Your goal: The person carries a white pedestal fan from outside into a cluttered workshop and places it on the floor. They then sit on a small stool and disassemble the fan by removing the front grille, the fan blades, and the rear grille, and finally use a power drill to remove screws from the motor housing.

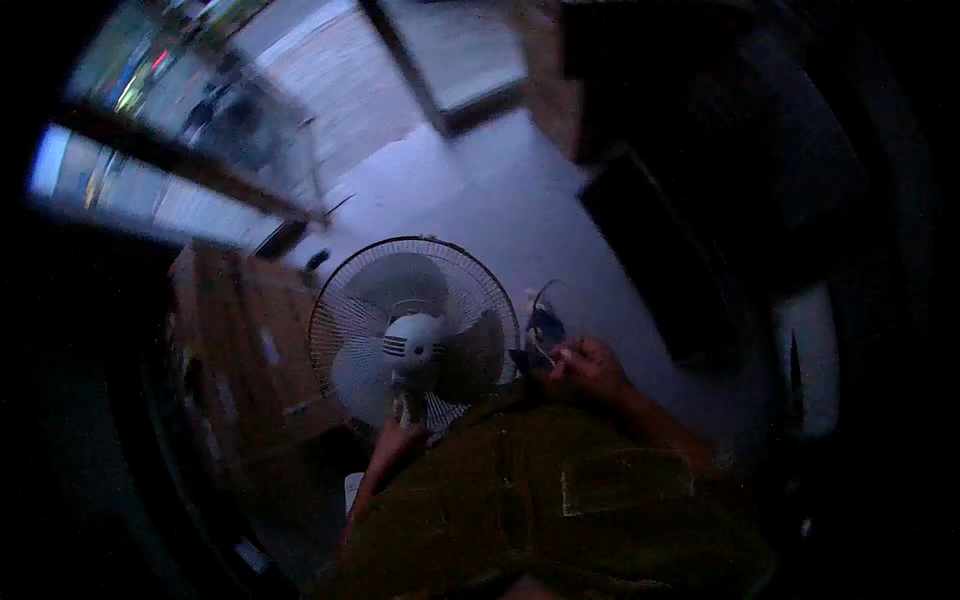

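Note:
An electric fan [415,345] with a round wire cage, pale blades and a pale motor housing stands in front of me, its back toward me. My left hand [402,436] is closed round the fan's neck, just below the motor housing. To the right of the cage, my right hand [592,368] is closed in a pinch on a thin looped cord [541,346]. The loop rises above the fingers, with a dark bluish patch behind it. Dim light hides the fan's base and the cord's far end.
Left of the fan stands a brown cardboard box [245,345]. Glass doors with dark frames [175,155] are at the upper left, with a paved area beyond. Pale floor [480,190] stretches ahead. A dark flat-sided object [660,255] stands at the right.

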`<state>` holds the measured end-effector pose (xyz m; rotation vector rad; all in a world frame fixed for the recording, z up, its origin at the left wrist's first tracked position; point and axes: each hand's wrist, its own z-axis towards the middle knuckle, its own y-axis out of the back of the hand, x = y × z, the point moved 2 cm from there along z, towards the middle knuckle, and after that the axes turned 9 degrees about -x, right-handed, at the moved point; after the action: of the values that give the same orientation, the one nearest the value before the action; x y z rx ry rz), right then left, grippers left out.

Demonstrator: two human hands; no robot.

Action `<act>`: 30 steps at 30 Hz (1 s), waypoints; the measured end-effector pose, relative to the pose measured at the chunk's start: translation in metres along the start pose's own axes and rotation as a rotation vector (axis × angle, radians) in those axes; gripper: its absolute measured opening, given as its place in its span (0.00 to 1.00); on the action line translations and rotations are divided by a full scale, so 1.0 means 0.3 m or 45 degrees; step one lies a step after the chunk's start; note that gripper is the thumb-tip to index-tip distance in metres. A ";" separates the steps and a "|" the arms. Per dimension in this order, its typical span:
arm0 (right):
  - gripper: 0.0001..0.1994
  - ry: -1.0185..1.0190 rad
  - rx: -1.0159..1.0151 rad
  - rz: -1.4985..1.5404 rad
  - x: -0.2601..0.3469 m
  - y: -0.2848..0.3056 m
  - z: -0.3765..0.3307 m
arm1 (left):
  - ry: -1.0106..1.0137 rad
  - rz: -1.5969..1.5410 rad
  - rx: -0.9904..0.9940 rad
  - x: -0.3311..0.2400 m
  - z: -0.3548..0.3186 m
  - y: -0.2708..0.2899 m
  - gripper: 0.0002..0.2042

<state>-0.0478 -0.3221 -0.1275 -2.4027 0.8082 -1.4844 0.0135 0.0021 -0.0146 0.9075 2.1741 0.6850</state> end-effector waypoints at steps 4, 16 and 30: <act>0.11 -0.055 0.345 -0.210 0.182 -0.024 0.139 | 0.188 -0.150 -0.048 0.113 -0.005 -0.080 0.21; 0.12 -0.088 0.563 -0.474 0.445 -0.205 0.550 | 0.309 -0.484 -0.221 -0.112 0.019 -0.065 0.29; 0.10 -0.066 0.459 -0.410 0.692 -0.539 0.928 | 0.093 -0.490 -0.210 -0.444 0.591 0.438 0.24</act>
<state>0.3224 -0.3321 -0.0298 -2.3519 0.1237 -1.5117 0.2692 0.0187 0.0120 0.3675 2.2304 0.6990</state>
